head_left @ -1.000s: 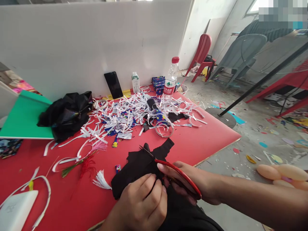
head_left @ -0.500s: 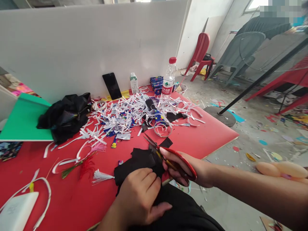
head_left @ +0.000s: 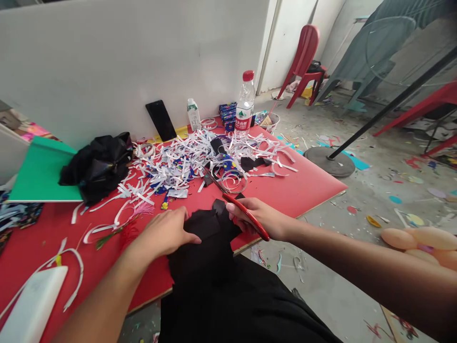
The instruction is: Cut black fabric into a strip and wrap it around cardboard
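Black fabric (head_left: 205,245), matte, uneven along its upper edge, lies rumpled at the near edge of the red table (head_left: 307,183); lower limit indistinguishable from black clothing (head_left: 243,300). Scissors (head_left: 246,213), red-handled, dark-bladed, held slanting, tips directed far-left; blade opening cannot be determined.

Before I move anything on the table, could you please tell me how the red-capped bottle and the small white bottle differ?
The red-capped bottle looks clearly taller; the small white bottle is shorter and narrower.
The red-capped bottle is see-through above its red-and-white label, while the small white bottle is opaque, with green near its top.
Both stand on the red table, in front of the white panel.
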`<move>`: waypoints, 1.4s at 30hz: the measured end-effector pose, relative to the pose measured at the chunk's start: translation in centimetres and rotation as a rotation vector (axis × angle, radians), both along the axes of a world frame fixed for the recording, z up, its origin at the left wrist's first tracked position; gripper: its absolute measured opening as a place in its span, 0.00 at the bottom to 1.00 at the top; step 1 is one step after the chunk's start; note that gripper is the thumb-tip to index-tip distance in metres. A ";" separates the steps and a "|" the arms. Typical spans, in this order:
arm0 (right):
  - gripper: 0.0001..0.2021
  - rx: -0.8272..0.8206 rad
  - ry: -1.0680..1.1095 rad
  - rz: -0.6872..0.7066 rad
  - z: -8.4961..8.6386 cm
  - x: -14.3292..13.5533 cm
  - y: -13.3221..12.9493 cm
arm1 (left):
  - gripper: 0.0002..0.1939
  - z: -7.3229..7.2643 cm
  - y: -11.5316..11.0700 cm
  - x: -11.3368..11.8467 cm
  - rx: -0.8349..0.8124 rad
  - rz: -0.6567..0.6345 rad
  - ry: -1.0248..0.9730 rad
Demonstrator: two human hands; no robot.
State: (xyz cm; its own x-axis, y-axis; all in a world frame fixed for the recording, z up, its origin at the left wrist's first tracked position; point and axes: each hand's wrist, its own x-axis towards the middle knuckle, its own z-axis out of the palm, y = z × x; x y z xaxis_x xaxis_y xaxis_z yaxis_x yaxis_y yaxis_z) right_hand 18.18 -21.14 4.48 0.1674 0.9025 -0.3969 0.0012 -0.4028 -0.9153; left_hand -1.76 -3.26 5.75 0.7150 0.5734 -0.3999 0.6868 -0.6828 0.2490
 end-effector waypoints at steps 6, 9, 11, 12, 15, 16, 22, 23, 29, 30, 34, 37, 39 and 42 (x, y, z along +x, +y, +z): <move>0.32 0.129 -0.046 -0.072 -0.2 1.7 1.1 | 0.15 1.8 1.9 -0.1 -0.521 0.110 -0.189; 0.33 0.201 -0.034 -0.146 0.3 2.5 2.9 | 0.25 1.8 2.9 -0.5 -0.749 0.364 -0.489; 0.34 0.249 -0.008 -0.164 0.9 2.7 4.9 | 0.28 1.7 3.6 -0.2 -0.773 0.544 -0.775; 0.35 0.267 0.007 -0.150 1.3 2.8 6.1 | 0.28 1.5 4.0 0.2 -0.774 0.625 -0.922; 0.36 0.343 0.007 -0.042 2.1 2.8 9.8 | 0.22 1.1 4.9 1.7 -0.846 0.799 -1.212; 0.36 0.369 0.001 0.003 2.2 2.9 11.0 | 0.22 0.9 5.2 2.1 -0.888 0.807 -1.261; 0.34 0.384 -0.050 0.327 1.7 4.8 13.0 | 0.21 -1.3 6.4 3.0 -0.924 0.809 -1.564; 0.34 0.332 -0.056 0.400 1.6 5.2 12.6 | 0.21 -1.7 6.5 3.0 -0.903 0.841 -1.600; 0.38 0.085 -0.045 0.657 0.7 5.8 11.4 | 0.29 -3.5 6.6 3.0 -0.812 0.871 -1.781; 0.38 0.077 -0.063 0.663 0.5 5.7 11.5 | 0.29 -3.6 6.6 2.8 -0.813 0.864 -1.787; 0.38 0.097 -0.070 0.673 -0.5 5.2 12.1 | 0.21 -3.8 6.7 2.1 -0.881 0.843 -1.761; 0.37 0.178 -0.026 0.666 -1.1 4.8 12.4 | 0.17 -3.9 6.8 2.1 -0.903 0.820 -1.736; 0.36 0.244 0.014 0.674 -1.4 4.4 12.5 | 0.16 -4.0 6.7 2.2 -0.900 0.798 -1.731; 0.35 0.295 0.026 0.683 -1.6 4.1 12.6 | 0.14 -4.2 6.5 2.4 -0.891 0.768 -1.753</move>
